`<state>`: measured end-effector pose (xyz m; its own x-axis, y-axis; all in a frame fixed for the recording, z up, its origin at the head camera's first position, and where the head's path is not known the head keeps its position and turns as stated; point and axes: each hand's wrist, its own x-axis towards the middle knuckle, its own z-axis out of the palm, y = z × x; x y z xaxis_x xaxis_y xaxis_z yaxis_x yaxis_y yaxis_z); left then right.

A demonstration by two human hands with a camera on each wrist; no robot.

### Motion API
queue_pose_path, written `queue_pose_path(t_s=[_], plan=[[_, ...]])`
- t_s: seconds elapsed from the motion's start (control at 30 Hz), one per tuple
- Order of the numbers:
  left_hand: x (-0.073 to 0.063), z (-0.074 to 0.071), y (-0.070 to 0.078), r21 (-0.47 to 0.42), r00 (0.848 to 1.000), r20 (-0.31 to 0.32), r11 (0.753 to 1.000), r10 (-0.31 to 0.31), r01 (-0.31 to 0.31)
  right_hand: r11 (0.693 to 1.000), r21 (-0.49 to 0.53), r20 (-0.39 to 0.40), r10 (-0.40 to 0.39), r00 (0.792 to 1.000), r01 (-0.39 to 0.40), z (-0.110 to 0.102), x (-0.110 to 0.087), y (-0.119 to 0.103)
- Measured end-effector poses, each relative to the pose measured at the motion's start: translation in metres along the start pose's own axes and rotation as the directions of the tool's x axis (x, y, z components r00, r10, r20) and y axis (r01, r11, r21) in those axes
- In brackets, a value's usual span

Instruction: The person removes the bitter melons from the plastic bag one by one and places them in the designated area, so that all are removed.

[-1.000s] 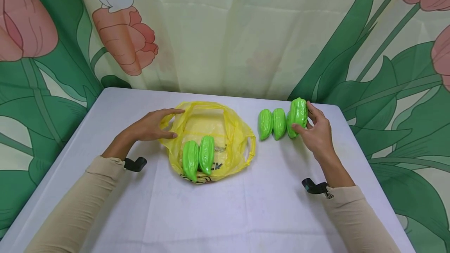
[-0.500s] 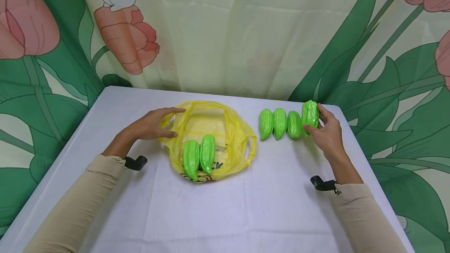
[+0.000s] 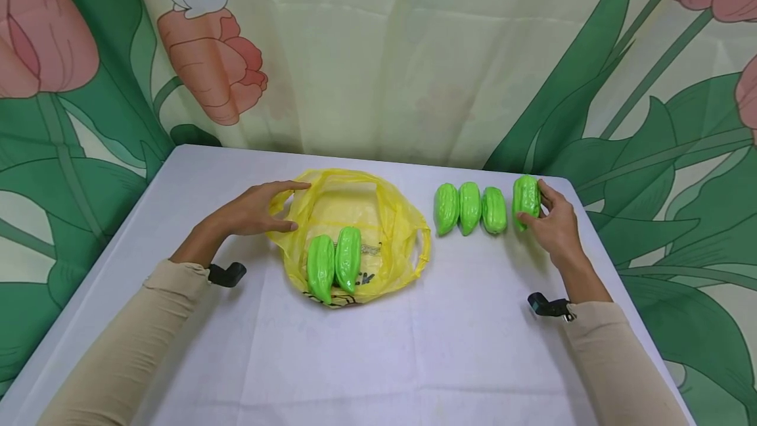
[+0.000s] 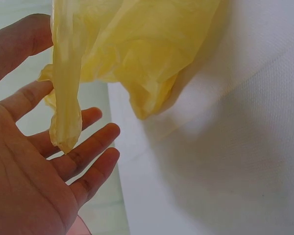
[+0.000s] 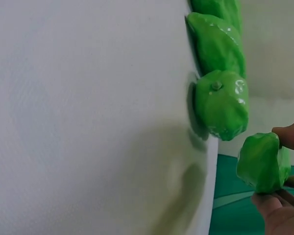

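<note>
My right hand (image 3: 554, 221) pinches a green, ribbed bitter melon (image 3: 526, 203) between thumb and fingers at the back right of the table. In the right wrist view this bitter melon (image 5: 259, 161) is apart from the row beside it. That row has three similar bitter melons (image 3: 470, 209) lying side by side. A yellow plastic bag (image 3: 384, 248) lies spread in the middle, with two bitter melons (image 3: 321, 268) on it or in it. My left hand (image 3: 254, 208) is at the bag's left side, fingers spread; in the left wrist view a bag handle (image 4: 66, 98) hangs across them.
A white cloth covers the table (image 3: 355, 367). Its back edge meets a printed curtain (image 3: 378, 71) with tulips, leaves and a carrot. A black wrist camera (image 3: 550, 306) is on the right forearm, and another black camera (image 3: 227, 275) on the left.
My right hand has carried the held bitter melon to the right, away from the row of three, and slightly lower in the view. My left hand and the bag have hardly moved.
</note>
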<state>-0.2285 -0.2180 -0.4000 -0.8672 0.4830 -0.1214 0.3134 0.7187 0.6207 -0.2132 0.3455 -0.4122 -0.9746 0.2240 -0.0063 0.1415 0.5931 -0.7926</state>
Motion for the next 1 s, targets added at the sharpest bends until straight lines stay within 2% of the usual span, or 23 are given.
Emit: queue_pose_path(t_s=[0.27, 0.5, 0.73, 1.0], plan=[[0.000, 0.000, -0.001, 0.001, 1.000, 0.004, 1.000, -0.017, 0.017, 0.999, -0.038, 0.061, 0.033, 0.998, -0.031, 0.001, 0.009, 0.013], [0.001, 0.000, -0.001, -0.004, 1.000, 0.000, 1.000, 0.014, -0.014, 0.997, -0.064, 0.099, 0.058, 0.993, -0.052, 0.003, 0.015, 0.021], [0.000, 0.001, -0.002, -0.006, 1.000, -0.002, 1.000, 0.008, -0.008, 0.998, -0.058, 0.125, 0.044, 0.991, -0.037, 0.005, 0.017, 0.023], [0.000, 0.001, -0.001, -0.016, 1.000, 0.003, 1.000, 0.010, -0.010, 0.995, -0.079, 0.144, 0.073, 0.987, -0.062, 0.006, 0.019, 0.024]])
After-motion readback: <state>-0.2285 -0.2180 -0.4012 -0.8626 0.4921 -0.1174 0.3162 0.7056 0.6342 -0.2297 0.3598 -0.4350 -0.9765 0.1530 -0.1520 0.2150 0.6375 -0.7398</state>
